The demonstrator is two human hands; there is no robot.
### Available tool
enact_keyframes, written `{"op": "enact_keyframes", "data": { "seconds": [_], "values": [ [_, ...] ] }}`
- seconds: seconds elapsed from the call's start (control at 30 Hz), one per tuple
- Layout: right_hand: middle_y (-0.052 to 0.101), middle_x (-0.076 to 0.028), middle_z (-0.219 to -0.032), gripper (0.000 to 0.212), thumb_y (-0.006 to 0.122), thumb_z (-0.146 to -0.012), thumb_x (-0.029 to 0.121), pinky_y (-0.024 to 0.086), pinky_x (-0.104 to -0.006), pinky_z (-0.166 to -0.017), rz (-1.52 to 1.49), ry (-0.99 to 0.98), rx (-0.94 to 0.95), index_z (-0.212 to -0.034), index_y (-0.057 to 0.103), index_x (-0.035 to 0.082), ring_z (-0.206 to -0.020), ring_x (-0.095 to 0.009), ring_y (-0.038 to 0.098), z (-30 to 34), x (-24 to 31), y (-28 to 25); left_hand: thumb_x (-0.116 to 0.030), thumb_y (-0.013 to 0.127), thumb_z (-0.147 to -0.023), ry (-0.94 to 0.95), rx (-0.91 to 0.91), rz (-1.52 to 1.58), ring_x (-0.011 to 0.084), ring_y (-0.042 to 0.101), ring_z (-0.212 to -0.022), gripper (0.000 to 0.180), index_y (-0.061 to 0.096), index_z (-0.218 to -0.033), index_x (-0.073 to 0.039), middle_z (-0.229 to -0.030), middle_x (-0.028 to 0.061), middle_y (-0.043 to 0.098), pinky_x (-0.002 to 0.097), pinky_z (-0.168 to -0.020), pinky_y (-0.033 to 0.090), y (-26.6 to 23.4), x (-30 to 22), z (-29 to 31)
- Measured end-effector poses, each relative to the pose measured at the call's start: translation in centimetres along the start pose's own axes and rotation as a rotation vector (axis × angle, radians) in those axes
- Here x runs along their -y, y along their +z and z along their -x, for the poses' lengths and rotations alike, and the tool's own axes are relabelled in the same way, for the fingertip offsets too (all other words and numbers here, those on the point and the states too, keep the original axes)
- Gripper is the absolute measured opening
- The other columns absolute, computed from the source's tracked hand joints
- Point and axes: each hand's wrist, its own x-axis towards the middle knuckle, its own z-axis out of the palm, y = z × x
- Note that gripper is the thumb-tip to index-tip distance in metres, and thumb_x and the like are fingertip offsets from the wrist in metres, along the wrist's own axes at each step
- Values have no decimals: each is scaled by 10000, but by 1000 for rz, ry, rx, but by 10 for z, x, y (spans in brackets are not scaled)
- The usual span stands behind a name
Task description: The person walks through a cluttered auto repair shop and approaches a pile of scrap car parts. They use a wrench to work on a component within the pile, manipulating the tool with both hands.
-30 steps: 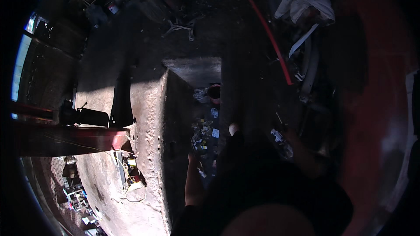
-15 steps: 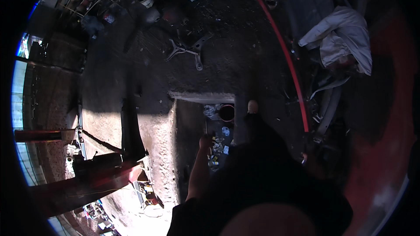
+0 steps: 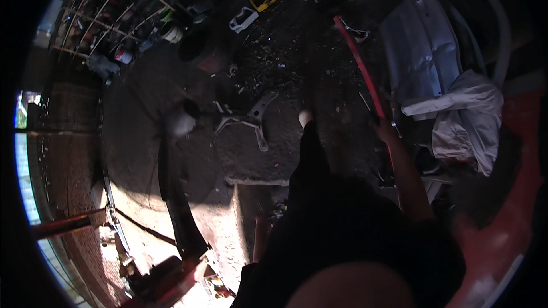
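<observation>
My left hand [image 3: 262,223] hangs low by my side, over the edge of the dark floor pit. Its fingers look closed around a thin rod [image 3: 259,205] that points upward, though shadow hides most of the grip. My right hand [image 3: 386,130] reaches forward on the right, overlapping the long red bar [image 3: 365,71] in the view. Dark blur covers its fingers, so whether it touches the bar cannot be told. Ahead on the ground lies a Y-shaped metal bracket [image 3: 251,121]. One of my feet [image 3: 306,117] is just right of it.
A dented car door [image 3: 419,40] stands at the right with pale cloth [image 3: 465,131] beside it. The pit's rim [image 3: 260,182] lies near my legs. Yellow [image 3: 264,1] and white [image 3: 244,20] plastic pieces lie at the back. A metal rack [image 3: 108,17] stands far left.
My view has shifted forward, and the pit now sits lower and is mostly hidden by my body. My right arm has swung forward over the red bar. One foot has stepped toward the bracket.
</observation>
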Motion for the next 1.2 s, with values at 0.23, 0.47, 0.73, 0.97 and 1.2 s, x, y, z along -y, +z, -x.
{"op": "enact_keyframes", "data": {
  "seconds": [0.23, 0.47, 0.73, 0.97, 1.2],
  "values": [
    [563, -166, -1061, 504, 582, -793, 274, 416, -360, -838, -63, 608, 312, -1191, 451, -5, -1008, -275, 530, -41, -8, -30, -188, 508, -825, 329, 169, -265, 225, 549, -458, 220, 517, -961, -15, -693, 151, 623, 373, -415, 453, 125, -380, -87],
    [547, -127, -1062, 446, 566, -786, 153, 396, -325, -845, -218, 805, 323, -1190, 449, 4, -1006, -232, 508, -168, 37, -18, -190, 549, -828, 755, 422, -1430, 250, 625, -567, 234, 539, -956, 6, -695, 127, 621, 399, -499, 483, 347, -765, 37],
    [528, -82, -1062, 422, 548, -778, 15, 373, -284, -854, -652, 536, 69, -1188, 447, 14, -1003, -183, 483, -464, 93, -18, -120, 463, -806, 1194, 1253, -1813, 316, 602, -685, 218, 538, -1000, -54, -804, 135, 603, 387, -565, 487, 545, -992, 346],
    [610, -48, -743, 299, 624, -805, 276, 452, -295, -583, -724, 533, -104, -918, 590, 2, -646, -133, 566, -693, 145, -129, -147, 481, -797, 1152, 1854, -1912, 306, 587, -708, 243, 540, -1015, -57, -819, 131, 603, 382, -565, 485, 623, -1063, 310],
    [622, -170, -748, 283, 598, -785, 285, 460, -390, -590, -491, 747, -247, -870, 585, 16, -673, -294, 621, -749, 162, -123, -174, 500, -788, 873, 2296, -2007, 295, 572, -730, 272, 542, -1031, -60, -835, 127, 603, 378, -565, 483, 657, -1098, 199]
  ]
}}
